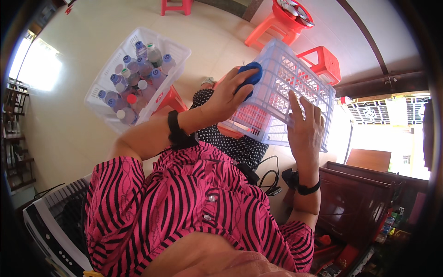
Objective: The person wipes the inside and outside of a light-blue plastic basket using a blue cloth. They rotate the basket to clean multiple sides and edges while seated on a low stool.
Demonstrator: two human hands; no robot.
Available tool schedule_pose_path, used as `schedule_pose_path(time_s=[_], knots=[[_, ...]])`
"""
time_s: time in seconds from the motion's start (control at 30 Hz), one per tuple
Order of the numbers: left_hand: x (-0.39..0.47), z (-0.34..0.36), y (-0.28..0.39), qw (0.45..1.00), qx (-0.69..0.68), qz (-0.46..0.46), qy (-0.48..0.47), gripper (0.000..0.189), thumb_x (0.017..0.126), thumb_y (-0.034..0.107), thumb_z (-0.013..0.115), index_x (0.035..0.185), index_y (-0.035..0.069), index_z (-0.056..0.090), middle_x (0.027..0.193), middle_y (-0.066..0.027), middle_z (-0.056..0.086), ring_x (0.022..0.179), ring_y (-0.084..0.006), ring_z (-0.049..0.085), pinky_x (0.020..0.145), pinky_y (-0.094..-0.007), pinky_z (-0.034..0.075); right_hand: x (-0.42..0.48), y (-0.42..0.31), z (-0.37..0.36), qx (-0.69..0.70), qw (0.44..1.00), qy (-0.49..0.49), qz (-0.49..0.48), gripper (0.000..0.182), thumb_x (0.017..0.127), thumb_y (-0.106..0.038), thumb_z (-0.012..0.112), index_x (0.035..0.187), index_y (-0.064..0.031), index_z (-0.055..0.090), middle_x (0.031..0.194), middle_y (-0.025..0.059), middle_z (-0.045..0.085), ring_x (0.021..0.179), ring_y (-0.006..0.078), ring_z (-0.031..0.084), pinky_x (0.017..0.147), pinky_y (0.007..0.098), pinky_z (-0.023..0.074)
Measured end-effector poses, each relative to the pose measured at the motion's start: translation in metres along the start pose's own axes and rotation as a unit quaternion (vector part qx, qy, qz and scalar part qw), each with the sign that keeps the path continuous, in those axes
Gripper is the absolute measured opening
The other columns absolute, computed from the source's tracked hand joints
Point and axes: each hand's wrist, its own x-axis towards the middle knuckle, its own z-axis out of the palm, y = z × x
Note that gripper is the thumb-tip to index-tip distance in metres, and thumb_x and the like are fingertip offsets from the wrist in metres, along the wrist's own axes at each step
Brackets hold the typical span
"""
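Note:
A translucent bluish plastic crate (273, 100) with lattice walls is tilted in front of me, above my lap. My left hand (230, 88) grips a dark blue cloth or sponge (252, 76) and presses it against the crate's left side near the upper corner. With fingers spread over the lattice, my right hand (306, 124) holds the crate's near right side. Part of a red plastic stool (230, 131) shows behind and below the crate. Black bands circle both my wrists.
To the left, a white plastic basket (176, 52) holds several capped bottles, with a red stool (173, 100) partly under it. Farther off, a red basin (306, 17) of metal ware sits on an orange-red stool (266, 33). Another red stool (327, 65) stands beyond the crate. Dark wooden furniture (346, 197) is at right.

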Motion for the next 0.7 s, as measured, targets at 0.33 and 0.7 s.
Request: schedule_pose_path(time_s=[0.33,0.7], knots=[[-0.071,0.0,-0.114,0.98,-0.001,-0.172,-0.095,0.037,0.1,0.023,0.052,0.124,-0.004,0.061,0.088,-0.0193,0.071,0.081,-0.0324,0.069,0.079,-0.0375,0.052,-0.008,-0.006,0.001,-0.008,1.0,-0.007,0.005,0.075,0.079,-0.004,0.072,0.148,-0.0203,0.05,0.13,0.0106,0.055,0.114,0.03,0.054,0.093,0.0457,0.0457],[0.026,-0.005,0.004,0.998,-0.028,-0.031,-0.038,0.045,0.106,0.022,0.046,0.145,0.0,0.046,0.118,-0.0176,0.055,0.108,-0.027,0.054,0.099,-0.0353,0.041,-0.017,-0.008,-0.004,-0.021,1.0,-0.009,0.004,0.075,0.075,-0.003,0.072,0.146,-0.018,0.053,0.129,0.0111,0.056,0.111,0.0298,0.055,0.092,0.0453,0.0462]])
